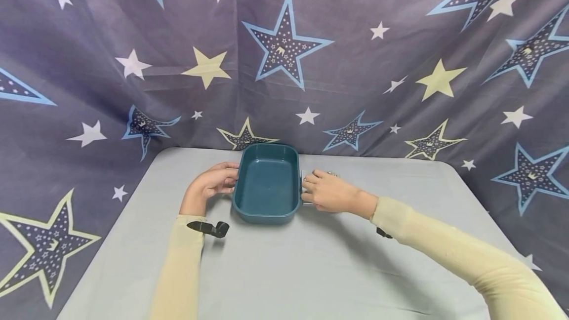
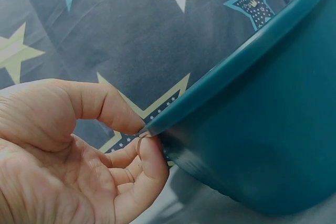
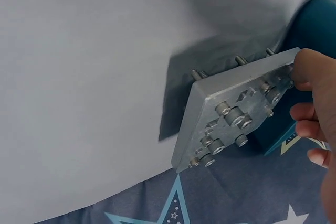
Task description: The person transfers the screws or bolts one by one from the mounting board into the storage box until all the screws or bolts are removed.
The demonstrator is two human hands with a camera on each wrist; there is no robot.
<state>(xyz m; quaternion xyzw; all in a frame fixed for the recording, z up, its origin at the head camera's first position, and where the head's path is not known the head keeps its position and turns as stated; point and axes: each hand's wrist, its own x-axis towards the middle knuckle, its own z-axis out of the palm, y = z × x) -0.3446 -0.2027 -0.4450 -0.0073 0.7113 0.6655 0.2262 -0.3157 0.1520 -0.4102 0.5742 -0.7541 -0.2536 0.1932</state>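
A teal rectangular tub [image 1: 267, 189] with rounded corners stands on the table, its inside facing up. At the tub's left side is my left hand [image 1: 213, 182]; in the left wrist view the thumb and fingers pinch the rim. To the right of the tub, my right hand [image 1: 331, 192] grips a silver metal plate [image 3: 231, 124] by one edge. Several bolts stick out from both faces of this plate, which is tilted above the table in the right wrist view. Most of the plate is hidden behind the hand in the head view.
The table [image 1: 355, 270] has a pale grey cover and rounded far corners. A dark curtain [image 1: 355, 78] printed with stars hangs behind it and along both sides. A black strap [image 1: 208, 227] is around the left sleeve.
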